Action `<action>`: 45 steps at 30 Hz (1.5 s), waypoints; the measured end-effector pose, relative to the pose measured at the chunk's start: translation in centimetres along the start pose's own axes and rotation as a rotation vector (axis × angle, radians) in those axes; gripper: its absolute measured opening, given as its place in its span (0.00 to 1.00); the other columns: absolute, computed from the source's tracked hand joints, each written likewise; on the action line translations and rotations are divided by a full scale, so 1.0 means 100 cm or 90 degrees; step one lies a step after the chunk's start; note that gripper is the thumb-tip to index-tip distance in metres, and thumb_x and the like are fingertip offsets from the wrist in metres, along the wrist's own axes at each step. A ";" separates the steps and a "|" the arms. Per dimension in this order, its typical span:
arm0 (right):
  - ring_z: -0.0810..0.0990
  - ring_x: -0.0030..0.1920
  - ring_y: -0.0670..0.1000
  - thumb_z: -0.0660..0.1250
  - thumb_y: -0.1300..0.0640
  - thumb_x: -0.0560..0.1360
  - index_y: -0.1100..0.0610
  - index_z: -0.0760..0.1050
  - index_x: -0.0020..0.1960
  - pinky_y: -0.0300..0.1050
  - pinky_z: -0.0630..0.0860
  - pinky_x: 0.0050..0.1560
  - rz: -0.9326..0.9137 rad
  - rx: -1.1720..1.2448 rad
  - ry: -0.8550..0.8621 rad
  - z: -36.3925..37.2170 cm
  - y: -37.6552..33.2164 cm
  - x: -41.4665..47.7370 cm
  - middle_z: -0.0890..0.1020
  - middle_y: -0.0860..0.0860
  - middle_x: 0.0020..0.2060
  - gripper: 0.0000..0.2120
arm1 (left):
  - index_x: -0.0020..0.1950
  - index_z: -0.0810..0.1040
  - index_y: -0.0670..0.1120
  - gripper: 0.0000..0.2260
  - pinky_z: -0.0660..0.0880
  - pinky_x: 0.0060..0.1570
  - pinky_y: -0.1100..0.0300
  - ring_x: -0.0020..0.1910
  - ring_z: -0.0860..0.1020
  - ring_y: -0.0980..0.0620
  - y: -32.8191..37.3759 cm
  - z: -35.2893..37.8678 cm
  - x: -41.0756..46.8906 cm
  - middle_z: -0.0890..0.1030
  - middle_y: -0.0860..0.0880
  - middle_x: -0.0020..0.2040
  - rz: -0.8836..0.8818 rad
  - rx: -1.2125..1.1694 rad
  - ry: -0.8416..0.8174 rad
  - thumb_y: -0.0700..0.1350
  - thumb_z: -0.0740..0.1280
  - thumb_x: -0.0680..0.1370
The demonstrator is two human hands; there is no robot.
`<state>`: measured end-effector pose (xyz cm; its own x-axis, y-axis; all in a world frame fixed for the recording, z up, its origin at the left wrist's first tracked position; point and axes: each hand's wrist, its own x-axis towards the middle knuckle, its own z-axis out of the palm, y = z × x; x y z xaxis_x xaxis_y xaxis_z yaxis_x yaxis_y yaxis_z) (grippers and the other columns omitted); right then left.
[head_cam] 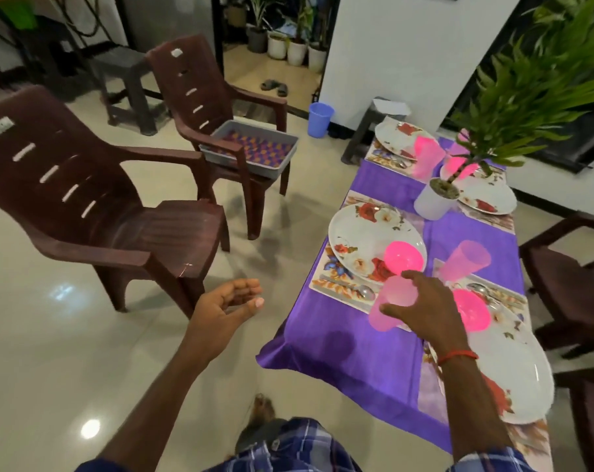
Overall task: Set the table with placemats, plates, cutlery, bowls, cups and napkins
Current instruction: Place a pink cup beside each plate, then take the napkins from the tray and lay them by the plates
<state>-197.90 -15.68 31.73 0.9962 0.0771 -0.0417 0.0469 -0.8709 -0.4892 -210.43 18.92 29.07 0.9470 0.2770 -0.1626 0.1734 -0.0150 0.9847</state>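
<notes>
Table [339,338]: purple cloth, four place settings, right of view.

Right hand [424,310]: fingers wrapped over a pale pink cup [389,310], gripping it from above at the near left setting. Cup tilted, base toward the table edge; resting or just lifted, cannot tell.

Left hand [229,303]: open, palm up, fingers loosely curled, empty, out over the floor to the left of the table.

Near left setting: floral placemat [329,284], white flowered plate [360,236], pink bowl [402,258] on the plate's near rim, spoon [365,291] on the mat just beside the held cup.

Near right setting: large plate [516,373], pink bowl [472,310] on it partly behind the right hand, cutlery above, second pink cup [465,260] standing beyond.

Far settings: two more plates, each with pink cups or bowls; details blurred. Potted plant [436,197] at table centre.

Grey tray [251,148] on the far brown chair [200,97], patterned inside; further contents not discernible. No napkins identifiable anywhere on the table.

Stage, as judged: cups being placed, napkins outstanding.

Hazards, as judged:
- Cup light and tilted; released off-level, likely to topple and roll off the near table edge.
- Cup set down on the spoon: unsteady footing, cutlery knocked askew.
- Wrist close over the bowl on the near right plate; careless withdrawal could tip it.
- Cloth overhanging the near corner; snagged by arm or leg, whole settings dragged.
</notes>
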 end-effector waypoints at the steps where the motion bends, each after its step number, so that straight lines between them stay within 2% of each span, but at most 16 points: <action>1: 0.77 0.59 0.61 0.84 0.46 0.61 0.54 0.75 0.68 0.54 0.72 0.60 0.023 -0.005 0.021 0.000 0.008 0.005 0.80 0.58 0.59 0.39 | 0.60 0.83 0.48 0.14 0.80 0.52 0.64 0.56 0.84 0.53 0.001 0.000 0.008 0.87 0.51 0.54 0.003 0.005 -0.014 0.40 0.75 0.75; 4: 0.77 0.60 0.62 0.83 0.44 0.61 0.53 0.74 0.68 0.60 0.74 0.62 0.082 0.000 0.066 0.004 0.028 0.018 0.80 0.57 0.60 0.39 | 0.62 0.82 0.48 0.17 0.80 0.56 0.59 0.56 0.84 0.52 0.009 -0.003 0.034 0.86 0.50 0.55 0.003 0.021 -0.047 0.44 0.76 0.73; 7: 0.76 0.59 0.63 0.83 0.43 0.62 0.52 0.73 0.67 0.61 0.75 0.60 0.128 0.008 0.092 0.013 0.042 0.030 0.80 0.56 0.60 0.39 | 0.64 0.80 0.44 0.18 0.79 0.50 0.68 0.55 0.84 0.52 0.018 -0.001 0.065 0.86 0.47 0.55 0.017 0.030 -0.071 0.37 0.74 0.75; 11: 0.75 0.60 0.63 0.83 0.45 0.62 0.52 0.73 0.67 0.60 0.75 0.59 0.174 0.018 0.106 0.029 0.053 0.043 0.79 0.56 0.60 0.38 | 0.66 0.79 0.43 0.18 0.77 0.48 0.71 0.52 0.84 0.58 0.025 0.004 0.095 0.85 0.46 0.56 0.024 0.041 -0.104 0.35 0.73 0.76; 14: 0.74 0.62 0.64 0.83 0.47 0.63 0.54 0.73 0.68 0.59 0.73 0.60 0.207 0.002 0.110 0.039 0.057 0.052 0.78 0.57 0.61 0.37 | 0.65 0.80 0.46 0.18 0.78 0.49 0.70 0.54 0.84 0.55 0.022 0.001 0.112 0.86 0.48 0.56 0.011 0.040 -0.118 0.37 0.74 0.76; 17: 0.72 0.64 0.64 0.81 0.49 0.66 0.57 0.72 0.69 0.60 0.70 0.64 0.233 -0.017 0.093 0.048 0.065 0.061 0.77 0.59 0.64 0.36 | 0.65 0.80 0.49 0.18 0.79 0.51 0.68 0.56 0.84 0.56 0.019 -0.003 0.128 0.86 0.51 0.56 0.018 0.057 -0.131 0.40 0.74 0.76; 21: 0.73 0.67 0.64 0.81 0.46 0.66 0.55 0.66 0.74 0.62 0.72 0.66 0.287 0.007 0.092 0.050 0.068 0.068 0.75 0.58 0.68 0.42 | 0.65 0.80 0.49 0.19 0.80 0.54 0.64 0.57 0.84 0.54 0.014 -0.009 0.146 0.86 0.50 0.57 0.000 0.043 -0.164 0.42 0.75 0.74; 23: 0.74 0.67 0.65 0.81 0.44 0.66 0.54 0.64 0.75 0.63 0.73 0.65 0.293 -0.002 0.095 0.050 0.063 0.070 0.76 0.57 0.68 0.45 | 0.65 0.80 0.50 0.20 0.80 0.56 0.63 0.57 0.84 0.53 0.013 -0.016 0.158 0.86 0.50 0.57 -0.002 0.050 -0.187 0.46 0.75 0.73; 29: 0.77 0.64 0.64 0.82 0.48 0.65 0.53 0.63 0.76 0.62 0.75 0.63 0.354 -0.017 0.092 0.054 0.056 0.066 0.79 0.57 0.65 0.45 | 0.64 0.80 0.50 0.20 0.80 0.55 0.62 0.58 0.84 0.54 0.014 -0.036 0.208 0.86 0.51 0.57 0.010 0.061 -0.247 0.45 0.75 0.72; 31: 0.77 0.65 0.64 0.82 0.48 0.65 0.53 0.64 0.76 0.62 0.75 0.64 0.376 -0.009 0.110 0.056 0.047 0.065 0.79 0.57 0.66 0.45 | 0.64 0.81 0.50 0.20 0.80 0.57 0.58 0.58 0.84 0.52 0.020 -0.043 0.230 0.86 0.50 0.57 0.017 0.056 -0.270 0.46 0.75 0.72; 33: 0.75 0.67 0.65 0.82 0.49 0.66 0.53 0.62 0.77 0.63 0.72 0.66 0.380 -0.010 0.122 0.056 0.036 0.066 0.76 0.58 0.69 0.47 | 0.64 0.80 0.50 0.18 0.80 0.58 0.55 0.58 0.83 0.52 0.025 -0.049 0.251 0.86 0.50 0.57 0.033 0.070 -0.296 0.45 0.75 0.74; 35: 0.72 0.69 0.66 0.83 0.48 0.64 0.53 0.58 0.79 0.64 0.68 0.67 0.381 -0.042 0.128 0.056 0.029 0.066 0.73 0.59 0.71 0.51 | 0.63 0.81 0.50 0.18 0.80 0.55 0.58 0.57 0.84 0.53 0.029 -0.054 0.266 0.86 0.51 0.56 0.043 0.072 -0.311 0.44 0.75 0.74; 37: 0.70 0.70 0.68 0.83 0.42 0.63 0.53 0.56 0.79 0.67 0.67 0.67 0.385 -0.099 0.143 0.056 0.017 0.068 0.71 0.61 0.72 0.54 | 0.62 0.81 0.51 0.18 0.80 0.54 0.60 0.57 0.84 0.53 0.031 -0.059 0.277 0.86 0.51 0.56 0.043 0.067 -0.321 0.48 0.76 0.72; 40: 0.71 0.69 0.68 0.80 0.38 0.63 0.52 0.59 0.77 0.70 0.69 0.65 0.364 -0.139 0.182 0.060 -0.008 0.072 0.73 0.61 0.69 0.50 | 0.62 0.81 0.53 0.20 0.79 0.55 0.59 0.58 0.83 0.52 0.031 -0.066 0.291 0.86 0.52 0.56 0.038 0.069 -0.340 0.53 0.78 0.71; 43: 0.72 0.68 0.67 0.80 0.41 0.65 0.54 0.66 0.74 0.69 0.68 0.67 0.286 -0.163 0.208 0.065 -0.042 0.082 0.76 0.62 0.67 0.44 | 0.63 0.81 0.53 0.23 0.80 0.58 0.55 0.58 0.83 0.52 0.032 -0.067 0.305 0.86 0.52 0.57 0.033 0.075 -0.343 0.58 0.78 0.70; 45: 0.71 0.68 0.67 0.80 0.42 0.65 0.54 0.66 0.74 0.68 0.67 0.67 0.231 -0.157 0.223 0.069 -0.070 0.095 0.75 0.61 0.67 0.43 | 0.63 0.81 0.53 0.22 0.80 0.59 0.52 0.58 0.83 0.52 0.034 -0.064 0.316 0.86 0.52 0.57 0.034 0.073 -0.344 0.56 0.77 0.70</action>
<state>-189.29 -5.48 28.72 0.9148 -0.3778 0.1429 -0.3294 -0.9025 -0.2775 -181.69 33.79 27.65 0.9542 -0.2587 -0.1503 0.1204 -0.1280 0.9844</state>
